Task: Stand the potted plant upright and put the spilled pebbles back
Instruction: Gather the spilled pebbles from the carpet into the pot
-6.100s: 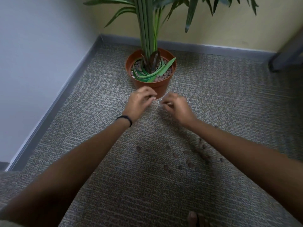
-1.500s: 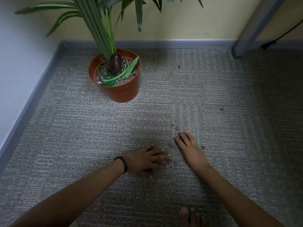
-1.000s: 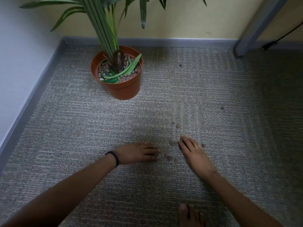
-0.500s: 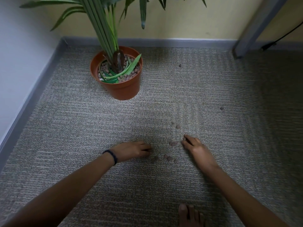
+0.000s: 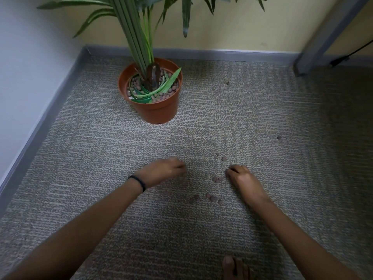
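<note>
- Pot [image 5: 155, 110] stands upright on the carpet [image 5: 80, 158] near the left wall, plant [image 5: 139, 37] rising out of it, pebbles [image 5: 165, 93] packed round the stems
- Left hand [image 5: 161, 172], black band [image 5: 139, 181] on the wrist, sits low over the carpet in front of the pot with its fingers bunched together; it is blurred, so I can't tell whether they hold anything
- Between the hands, loose pebbles [image 5: 212, 198] lie scattered on the carpet, two more just beyond the right hand
- Right hand [image 5: 242, 176] is knuckles up, fingers curled under, tips on the carpet just beside the scatter; any grip is hidden underneath
- Lone pebble [image 5: 279, 137] lies well apart to the right
- Bare foot [image 5: 234, 267] at the bottom edge
</note>
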